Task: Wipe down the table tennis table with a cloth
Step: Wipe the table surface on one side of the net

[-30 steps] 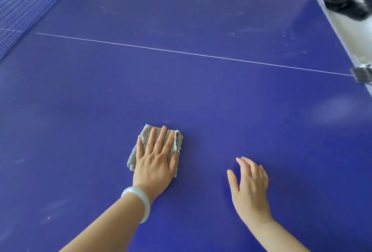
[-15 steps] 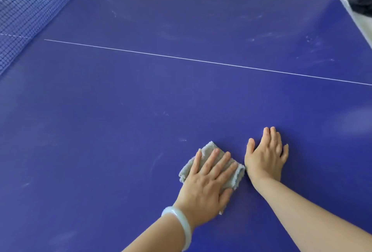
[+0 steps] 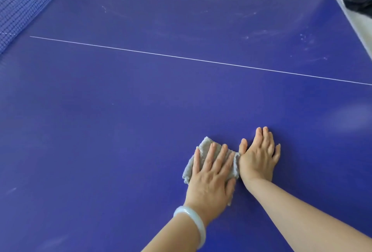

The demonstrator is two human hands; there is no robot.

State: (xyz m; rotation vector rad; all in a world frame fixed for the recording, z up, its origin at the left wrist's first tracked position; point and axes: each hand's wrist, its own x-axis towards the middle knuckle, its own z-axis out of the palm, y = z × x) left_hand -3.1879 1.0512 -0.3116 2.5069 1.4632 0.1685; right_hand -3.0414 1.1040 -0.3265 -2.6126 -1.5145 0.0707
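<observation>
net [image 3: 16,4]: far left edge of the blue worktop [image 3: 100,131].
cloth [image 3: 206,143]: grey, folded, flat on the worktop, right of centre.
left hand [image 3: 211,179]: fingers straight, palm pressing the cloth.
right hand [image 3: 258,157]: flat on the worktop, holding nothing, touching the cloth's right edge.

left hand [image 3: 211,179] on cloth [image 3: 203,147], right hand [image 3: 258,156] beside

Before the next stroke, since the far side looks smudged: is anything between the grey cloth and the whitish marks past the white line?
Nothing visible: the blue table tennis table is bare between the folded grey cloth under the left hand and the whitish smudges. The right hand lies flat against the cloth's right edge.
</observation>
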